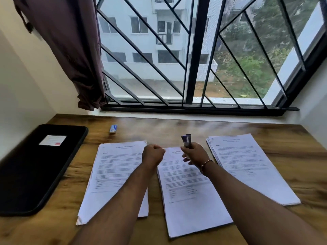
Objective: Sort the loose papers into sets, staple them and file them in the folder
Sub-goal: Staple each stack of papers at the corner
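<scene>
I see white papers [191,200] with grey print, a black folder [35,174] with a white, red-marked label [52,140], a purplish stapler [186,140], a blue-white box [113,129], a brown wood-grain surface [168,128].

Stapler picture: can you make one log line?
right hand holds stapler | left hand fisted over middle paper set | folder untouched

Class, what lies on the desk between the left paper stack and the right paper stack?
The head view shows a middle paper stack lying flat between the left paper stack and the right paper stack.
</scene>
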